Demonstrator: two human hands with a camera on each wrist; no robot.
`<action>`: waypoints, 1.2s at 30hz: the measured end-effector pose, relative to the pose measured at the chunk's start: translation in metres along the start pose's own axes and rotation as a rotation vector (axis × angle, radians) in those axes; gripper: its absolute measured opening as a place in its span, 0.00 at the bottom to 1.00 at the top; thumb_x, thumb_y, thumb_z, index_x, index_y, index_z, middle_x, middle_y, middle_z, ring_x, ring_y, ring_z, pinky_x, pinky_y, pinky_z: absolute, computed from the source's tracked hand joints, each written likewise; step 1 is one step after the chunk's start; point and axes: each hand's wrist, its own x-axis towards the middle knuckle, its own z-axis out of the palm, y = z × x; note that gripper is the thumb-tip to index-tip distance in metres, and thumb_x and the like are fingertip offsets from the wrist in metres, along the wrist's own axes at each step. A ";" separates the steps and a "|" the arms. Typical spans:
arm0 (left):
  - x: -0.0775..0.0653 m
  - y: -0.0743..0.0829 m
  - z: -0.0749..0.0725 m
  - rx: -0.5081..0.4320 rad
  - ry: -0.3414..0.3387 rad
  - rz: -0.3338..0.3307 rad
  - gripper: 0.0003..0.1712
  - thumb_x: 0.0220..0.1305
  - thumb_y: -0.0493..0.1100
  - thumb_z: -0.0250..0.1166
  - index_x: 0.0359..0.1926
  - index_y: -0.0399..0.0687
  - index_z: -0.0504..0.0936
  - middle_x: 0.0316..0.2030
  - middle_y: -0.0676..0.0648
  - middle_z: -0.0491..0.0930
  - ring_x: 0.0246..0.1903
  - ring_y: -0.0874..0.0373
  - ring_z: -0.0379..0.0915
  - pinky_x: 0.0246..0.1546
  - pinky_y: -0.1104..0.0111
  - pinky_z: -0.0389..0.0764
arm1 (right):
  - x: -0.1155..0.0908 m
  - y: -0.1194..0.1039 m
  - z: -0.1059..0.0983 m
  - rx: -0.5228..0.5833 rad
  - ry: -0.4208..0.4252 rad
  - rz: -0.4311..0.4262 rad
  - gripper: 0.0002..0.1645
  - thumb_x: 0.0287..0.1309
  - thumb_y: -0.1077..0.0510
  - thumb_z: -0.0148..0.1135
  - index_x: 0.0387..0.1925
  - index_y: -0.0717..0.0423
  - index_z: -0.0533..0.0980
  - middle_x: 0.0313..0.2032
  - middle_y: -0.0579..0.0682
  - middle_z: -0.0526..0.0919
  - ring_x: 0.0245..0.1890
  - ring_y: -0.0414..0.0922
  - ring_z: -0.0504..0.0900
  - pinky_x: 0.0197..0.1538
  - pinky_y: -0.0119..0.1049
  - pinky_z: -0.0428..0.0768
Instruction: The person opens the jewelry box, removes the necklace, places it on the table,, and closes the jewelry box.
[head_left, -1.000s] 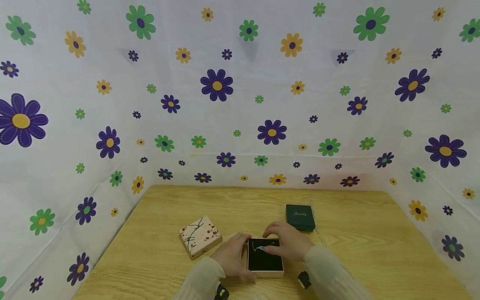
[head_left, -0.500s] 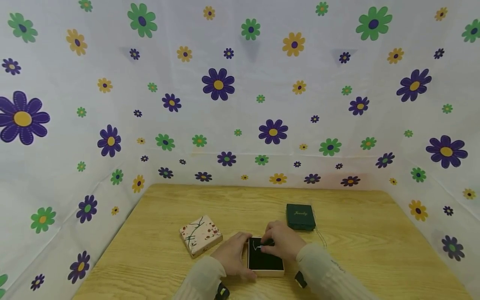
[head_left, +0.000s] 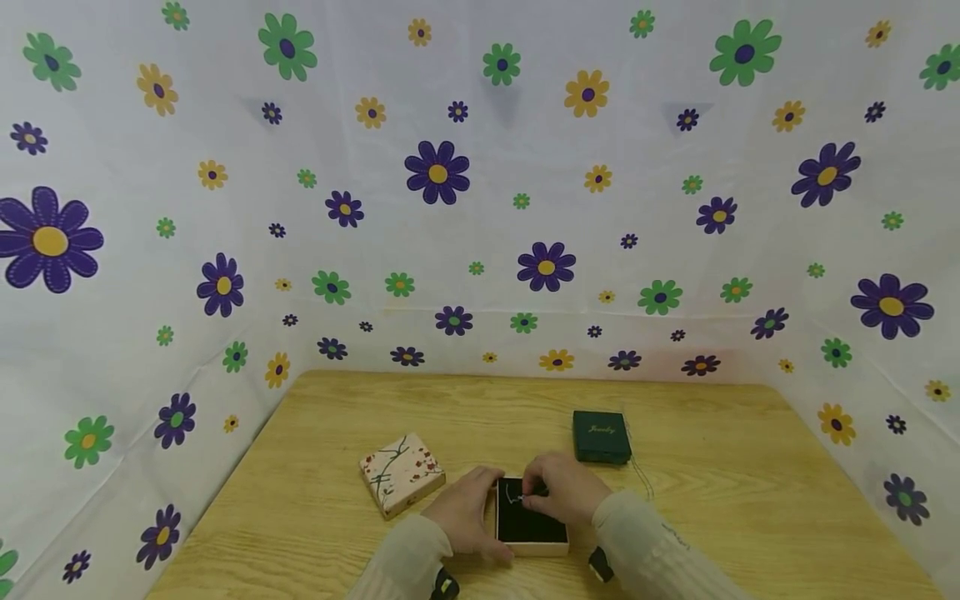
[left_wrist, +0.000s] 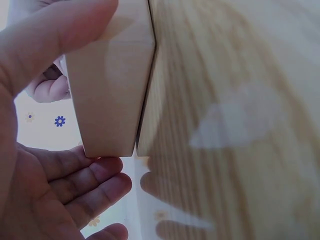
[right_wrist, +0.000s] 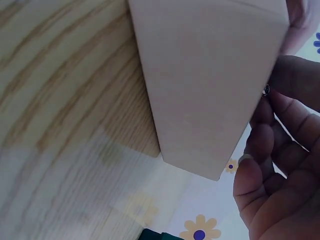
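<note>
An open jewelry box base with pale walls and a black inner pad sits on the table near the front. My left hand grips its left side, thumb at the near end and fingers at the far end. Over the pad's upper part, my right hand pinches a thin silver chain between thumb and fingers. Part of the chain curves across the black pad left of the fingertips. In the right wrist view, only a small shiny bit of metal shows at the pinch.
A pale box lid with red blossoms and dark branches lies to the left. Behind the right hand is a dark green box with gold lettering, a thin cord beside it. Flowered white cloth surrounds the wooden table.
My right hand has moved slightly left, its fingers closing from a spread pose into a pinch on the chain. The left hand keeps its hold on the box base.
</note>
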 end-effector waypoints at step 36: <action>-0.001 0.001 -0.001 -0.004 -0.019 -0.026 0.63 0.37 0.69 0.76 0.70 0.44 0.61 0.64 0.48 0.65 0.61 0.53 0.65 0.59 0.57 0.70 | -0.011 0.009 -0.014 0.287 0.039 0.063 0.09 0.71 0.60 0.51 0.42 0.56 0.78 0.31 0.46 0.79 0.27 0.38 0.74 0.31 0.32 0.76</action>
